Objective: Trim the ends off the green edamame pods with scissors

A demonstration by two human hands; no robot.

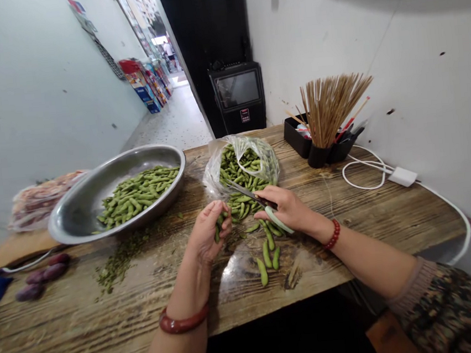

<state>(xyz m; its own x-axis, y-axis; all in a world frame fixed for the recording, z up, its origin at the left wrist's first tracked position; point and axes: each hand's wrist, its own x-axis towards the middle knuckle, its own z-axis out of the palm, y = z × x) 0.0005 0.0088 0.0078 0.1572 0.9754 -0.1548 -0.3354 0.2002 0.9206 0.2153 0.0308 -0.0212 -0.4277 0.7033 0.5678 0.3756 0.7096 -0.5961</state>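
Note:
Several green edamame pods (220, 226) are pinched in my left hand (208, 230), partly hidden by the fingers. My right hand (285, 208) grips scissors (272, 215) with pale green handles, the blades pointing up and left over the pods. Behind the blades, an open clear plastic bag (274, 164) lies full of edamame, some spilling out at its mouth. A few loose pods (267, 255) rest on the wooden table below the right hand. To the left, a large metal basin (74, 206) holds a heap of pods (137, 197).
Trimmed scraps (121, 265) lie beside the basin, with purple-red oval items (45, 275) farther left. A bag of pale pinkish pieces (42, 200) sits behind the basin. Black holders (320, 154) with sticks (329, 112) and a white cable (363, 186) occupy the right of the table (244, 309).

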